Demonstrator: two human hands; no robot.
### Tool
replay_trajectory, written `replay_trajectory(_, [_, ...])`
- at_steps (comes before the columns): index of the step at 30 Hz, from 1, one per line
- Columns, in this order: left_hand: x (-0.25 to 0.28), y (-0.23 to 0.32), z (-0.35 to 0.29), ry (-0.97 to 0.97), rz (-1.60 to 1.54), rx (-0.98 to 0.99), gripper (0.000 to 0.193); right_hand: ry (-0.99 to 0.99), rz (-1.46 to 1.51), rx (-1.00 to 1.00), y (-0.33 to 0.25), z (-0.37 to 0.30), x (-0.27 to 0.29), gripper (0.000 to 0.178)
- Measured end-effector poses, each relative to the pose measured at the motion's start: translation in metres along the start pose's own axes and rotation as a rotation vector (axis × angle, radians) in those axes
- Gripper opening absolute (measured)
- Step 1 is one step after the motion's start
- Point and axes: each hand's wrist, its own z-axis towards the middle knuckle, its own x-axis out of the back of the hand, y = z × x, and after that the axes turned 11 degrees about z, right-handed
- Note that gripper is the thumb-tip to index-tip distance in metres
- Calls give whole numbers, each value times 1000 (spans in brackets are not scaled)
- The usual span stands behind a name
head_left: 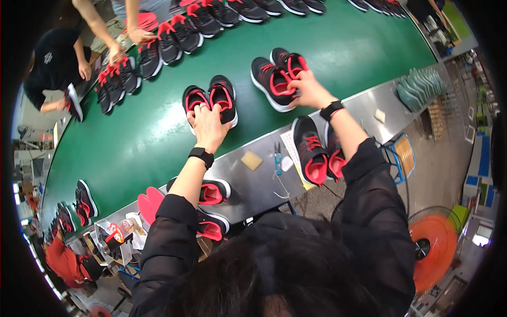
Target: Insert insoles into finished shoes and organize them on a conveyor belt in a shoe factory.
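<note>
On the green belt, my left hand (pixel 209 127) grips a pair of black sneakers (pixel 224 87) with red linings, fingers hooked into the openings at the heels. Further right, my right hand (pixel 310 90) has closed on the heel end of a second such pair (pixel 262 74), with the two shoes close together and partly behind the fingers. Just below my right wrist, another pair of sneakers (pixel 310 145) lies on the metal ledge, one shoe partly covered by my forearm. More sneakers (pixel 213 193) lie beside my left forearm, which hides part of them.
Rows of sneakers (pixel 203 21) line the far side of the green belt (pixel 132 113). Co-workers' hands (pixel 138 36) reach in there. The metal ledge (pixel 243 185) holds blue snips (pixel 278 158) and a beige pad (pixel 252 160). Green shoe forms (pixel 420 87) and an orange fan (pixel 433 251) stand right.
</note>
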Motion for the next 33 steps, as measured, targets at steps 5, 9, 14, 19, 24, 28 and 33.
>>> replay_trajectory(5, [33,84,0,76,-117,-65,48,178,-216,-160,56,-112,89,50])
replay_trajectory(9, [42,137,-20,130,-203,-80,50,297,-291,-385,94,-192,116,48])
replay_trajectory(14, [46,167,-58,205,-262,-180,46,358,-137,-488,186,-291,90,53])
replay_trajectory(19, [46,113,-106,212,-237,-171,44,562,-308,-547,47,-251,36,45])
replay_trajectory(24, [53,104,-131,201,-230,-139,44,355,-190,-504,-100,-268,-63,47])
replay_trajectory(28, [53,103,-141,186,-221,-161,44,328,-180,-599,-86,-263,-73,44])
replay_trajectory(33, [55,117,-150,190,-217,-155,40,425,-11,-403,-59,-252,-18,41])
